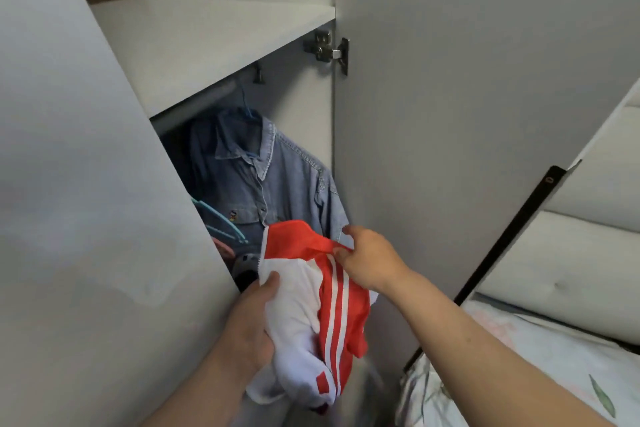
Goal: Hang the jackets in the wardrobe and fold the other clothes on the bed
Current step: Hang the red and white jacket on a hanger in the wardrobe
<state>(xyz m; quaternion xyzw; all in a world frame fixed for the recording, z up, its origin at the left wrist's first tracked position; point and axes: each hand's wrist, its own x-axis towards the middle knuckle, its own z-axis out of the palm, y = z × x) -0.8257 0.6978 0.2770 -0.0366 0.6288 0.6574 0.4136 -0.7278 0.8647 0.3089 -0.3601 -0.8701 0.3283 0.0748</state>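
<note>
I hold a red and white jacket [311, 302] with white stripes, bunched up in front of the open wardrobe. My left hand [252, 329] grips its white part from the left. My right hand [367, 260] pinches the red fabric near the collar at the top right. Inside the wardrobe a blue denim jacket [263, 177] hangs on a light blue hanger from the rail [207, 94]. Empty light blue hangers [221, 222] show at the lower left of the opening, partly hidden by the door.
A grey wardrobe door [90, 184] stands open on the left, another [467, 114] on the right with a metal hinge [327, 47]. A bare shelf [214, 42] lies above the rail. The bed with floral bedding [540, 367] and a padded headboard [588, 253] lies at the right.
</note>
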